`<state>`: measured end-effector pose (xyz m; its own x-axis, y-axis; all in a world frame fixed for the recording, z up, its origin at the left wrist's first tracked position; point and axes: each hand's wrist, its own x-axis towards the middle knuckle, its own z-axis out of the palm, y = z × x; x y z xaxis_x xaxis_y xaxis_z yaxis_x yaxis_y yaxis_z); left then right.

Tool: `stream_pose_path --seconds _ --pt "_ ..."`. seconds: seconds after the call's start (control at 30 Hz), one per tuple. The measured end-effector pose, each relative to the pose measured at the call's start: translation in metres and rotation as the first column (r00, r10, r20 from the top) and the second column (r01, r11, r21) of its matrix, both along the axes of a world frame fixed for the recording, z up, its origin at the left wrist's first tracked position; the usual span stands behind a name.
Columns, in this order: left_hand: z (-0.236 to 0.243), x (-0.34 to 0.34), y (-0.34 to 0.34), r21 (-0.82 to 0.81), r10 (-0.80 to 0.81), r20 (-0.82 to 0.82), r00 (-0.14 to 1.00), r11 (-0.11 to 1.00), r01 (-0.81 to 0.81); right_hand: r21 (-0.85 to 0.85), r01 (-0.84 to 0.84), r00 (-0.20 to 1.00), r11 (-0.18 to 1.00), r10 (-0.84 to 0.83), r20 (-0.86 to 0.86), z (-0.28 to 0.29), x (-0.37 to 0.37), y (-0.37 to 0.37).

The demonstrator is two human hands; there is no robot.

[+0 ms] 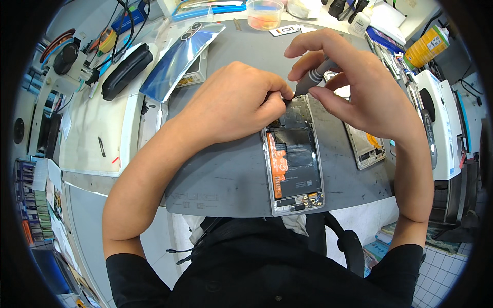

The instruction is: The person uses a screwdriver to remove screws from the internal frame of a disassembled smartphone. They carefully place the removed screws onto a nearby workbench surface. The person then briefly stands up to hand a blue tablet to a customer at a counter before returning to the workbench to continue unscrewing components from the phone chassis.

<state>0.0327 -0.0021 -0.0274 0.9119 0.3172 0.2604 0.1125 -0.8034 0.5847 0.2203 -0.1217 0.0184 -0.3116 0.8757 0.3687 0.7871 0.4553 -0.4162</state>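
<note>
An opened smartphone (300, 164) lies lengthwise on the grey work mat (221, 174), its black battery, orange flex strip and lower circuit board exposed. My right hand (359, 87) is closed around a grey screwdriver (309, 79), which points down at the phone's upper end. At that same end my left hand (241, 100) rests with thumb and forefinger pinched together beside the screwdriver's tip. Whatever those fingers hold is hidden, and the hand covers the phone's upper left corner. To the right, partly under my right hand, lies a second opened phone frame (365, 146).
A shiny blue phone back cover (179, 59) leans on a box at the left. Beyond it sit a black case (127, 72) and a cream pad (92, 131). A clear round tub (264, 14) stands at the back; a yellow can (426, 47) and white device (436, 123) are at the right.
</note>
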Motion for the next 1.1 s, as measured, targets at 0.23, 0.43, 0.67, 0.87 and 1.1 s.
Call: stream_pose_path --seconds 0.23,0.43,0.67,0.87,1.1 --pt "0.009 -0.009 0.003 0.002 0.145 -0.048 0.988 0.989 -0.145 -0.058 0.108 0.936 0.992 -0.082 0.343 0.019 -0.004 0.003" --pt "0.001 -0.013 0.011 0.038 0.137 0.024 0.990 0.990 -0.138 0.125 0.088 0.934 0.988 -0.126 0.335 0.012 -0.002 0.004" --pt "-0.004 -0.015 0.012 0.028 0.105 0.046 0.993 0.994 -0.106 0.025 0.158 0.903 0.987 -0.155 0.401 0.018 -0.002 0.002" --pt "-0.001 -0.014 0.012 0.005 0.084 -0.001 0.996 0.996 -0.084 -0.091 0.220 0.912 0.971 -0.172 0.371 0.027 -0.012 0.001" --pt "0.003 -0.013 0.009 -0.082 0.074 -0.030 0.997 0.994 -0.076 -0.033 0.019 0.990 0.999 -0.014 0.140 0.009 0.002 0.005"
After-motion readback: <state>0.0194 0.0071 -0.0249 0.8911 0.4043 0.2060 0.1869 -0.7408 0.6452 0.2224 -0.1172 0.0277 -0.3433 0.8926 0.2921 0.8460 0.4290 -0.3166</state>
